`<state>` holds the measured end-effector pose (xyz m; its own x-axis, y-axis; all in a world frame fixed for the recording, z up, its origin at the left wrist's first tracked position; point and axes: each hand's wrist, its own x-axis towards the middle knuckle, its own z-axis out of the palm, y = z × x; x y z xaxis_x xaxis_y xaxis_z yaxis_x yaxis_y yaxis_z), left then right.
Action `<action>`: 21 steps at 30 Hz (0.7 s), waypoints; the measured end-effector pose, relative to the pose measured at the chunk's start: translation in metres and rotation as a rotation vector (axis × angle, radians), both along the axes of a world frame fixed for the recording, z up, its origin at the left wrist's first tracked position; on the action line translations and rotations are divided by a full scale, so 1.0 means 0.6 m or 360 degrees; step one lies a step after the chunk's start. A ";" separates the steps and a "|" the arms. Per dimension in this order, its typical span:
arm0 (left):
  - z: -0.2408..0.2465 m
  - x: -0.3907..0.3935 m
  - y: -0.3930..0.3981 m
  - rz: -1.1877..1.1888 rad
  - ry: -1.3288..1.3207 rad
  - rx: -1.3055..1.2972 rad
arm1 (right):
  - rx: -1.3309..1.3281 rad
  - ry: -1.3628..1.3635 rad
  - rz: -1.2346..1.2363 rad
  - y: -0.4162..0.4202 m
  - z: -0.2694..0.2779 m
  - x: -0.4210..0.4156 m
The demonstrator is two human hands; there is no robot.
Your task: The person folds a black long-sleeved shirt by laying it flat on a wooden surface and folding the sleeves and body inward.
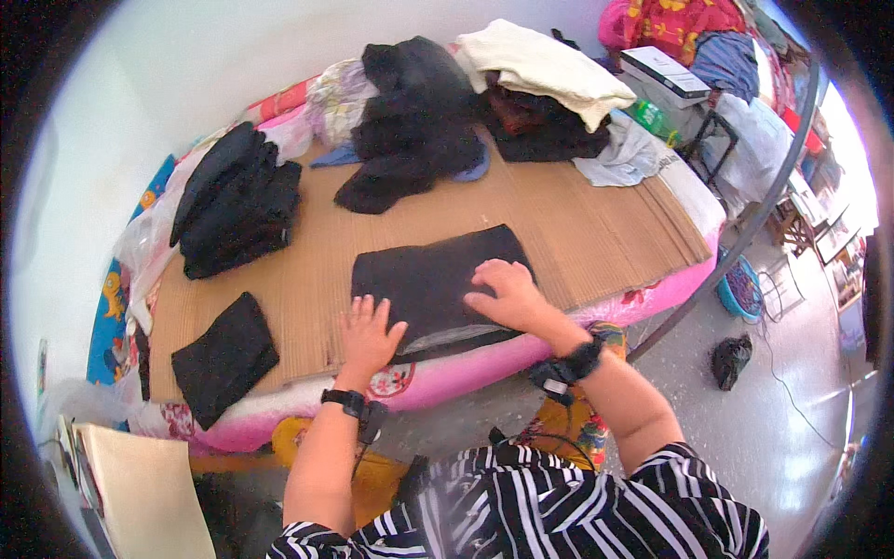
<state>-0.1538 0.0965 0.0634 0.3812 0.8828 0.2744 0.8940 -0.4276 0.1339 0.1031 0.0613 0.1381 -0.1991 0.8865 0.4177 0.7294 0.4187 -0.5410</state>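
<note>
A folded black cloth garment [426, 283] lies flat before me on a sheet of corrugated cardboard [318, 255]. My left hand [369, 335] rests, fingers apart, at the garment's near left edge, partly on the cardboard. Over its right side is my right hand [510, 293], the fingers slightly bent; nothing shows in its grasp. Both wrists wear black straps. To the left lies a smaller folded black cloth [227, 360]. Farther back stands a stack of folded black garments [237, 206], and beside it a loose heap of black clothing [419, 126].
Cream cloth [538, 63] covers dark garments at the back right, near a grey plastic bag [621, 154]. The cardboard lies on a pink mattress [475, 367]. A curved dark metal bar [740, 241] rises at right. On the floor are a blue basket [740, 286] and black bag [731, 360].
</note>
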 end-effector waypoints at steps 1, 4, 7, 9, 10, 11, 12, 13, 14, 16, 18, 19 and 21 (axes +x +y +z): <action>-0.005 -0.001 -0.012 0.0011 0.0055 -0.0053 | -0.0040 0.0243 0.0198 -0.012 0.046 -0.011; -0.037 -0.016 -0.047 -0.0009 0.0035 -0.0002 | -0.0275 0.0478 0.0756 -0.111 0.225 -0.045; -0.052 -0.003 -0.043 -0.0030 0.0007 -0.0001 | 0.0128 0.0560 0.1601 -0.189 0.327 -0.074; -0.053 0.010 -0.037 -0.0086 -0.0031 -0.0039 | 0.0302 0.0361 0.1784 -0.224 0.358 -0.085; -0.051 -0.007 -0.044 -0.0041 0.0021 -0.0022 | 0.0378 0.0296 0.1889 -0.233 0.366 -0.092; -0.048 -0.022 -0.050 0.0012 0.0044 -0.0035 | 0.0448 0.0237 0.1966 -0.242 0.373 -0.098; -0.048 -0.006 -0.044 -0.0025 0.0022 -0.0038 | 0.0500 0.0128 0.1954 -0.258 0.381 -0.106; -0.045 -0.008 -0.045 -0.0013 0.0031 -0.0048 | 0.0547 0.0077 0.1966 -0.266 0.383 -0.109; -0.043 -0.010 -0.048 -0.0003 0.0077 -0.0063 | 0.0587 0.0037 0.1978 -0.273 0.386 -0.114; -0.047 -0.010 -0.047 0.0018 0.0067 -0.0075 | 0.0655 -0.0072 0.1971 -0.287 0.390 -0.122; -0.047 -0.009 -0.052 0.0023 0.0065 -0.0092 | 0.0698 -0.0143 0.1947 -0.298 0.389 -0.132; -0.050 -0.010 -0.049 0.0004 0.0035 -0.0087 | 0.0719 -0.0173 0.1933 -0.302 0.392 -0.136; -0.053 -0.008 -0.038 -0.0035 -0.0030 -0.0078 | 0.0768 -0.0246 0.1916 -0.303 0.397 -0.145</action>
<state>-0.1585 0.0737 0.0316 0.3957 0.8869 0.2386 0.8816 -0.4396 0.1719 0.0158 -0.1203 0.3762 -0.8321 -0.1122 0.5432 -0.1961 0.9756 -0.0989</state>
